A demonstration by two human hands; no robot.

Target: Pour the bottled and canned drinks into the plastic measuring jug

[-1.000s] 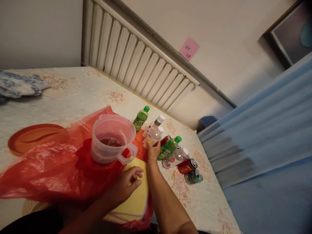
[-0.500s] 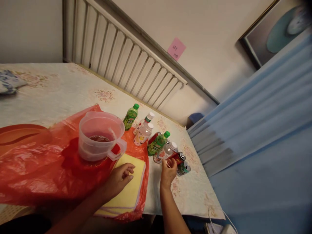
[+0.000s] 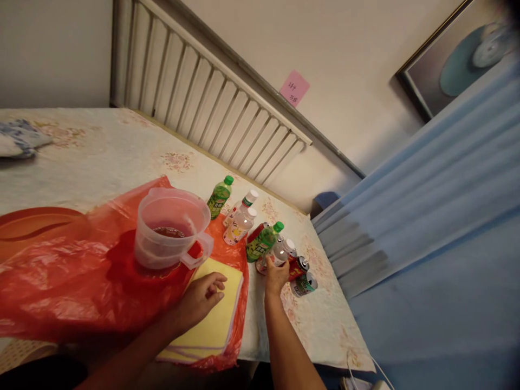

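My right hand is on a clear plastic bottle with a white cap, thumb on its left side and fingers on its right. A green-capped drink bottle stands just left of it. To the right are a red can and a green-and-white can. My left hand hovers over or rests on a folded yellow cloth, fingers loosely curled and apart, holding nothing. Behind that hand sits a translucent measuring jug with dark liquid inside.
A red plastic bag lies spread under the jug and cloth. Further back stand another green-capped bottle and two white-capped bottles, the nearer one clear. An orange-brown tray is at left. A radiator runs behind the flowered tablecloth.
My right hand has moved slightly left, from beside the red can onto the clear bottle. The left hand has stayed almost where it was.
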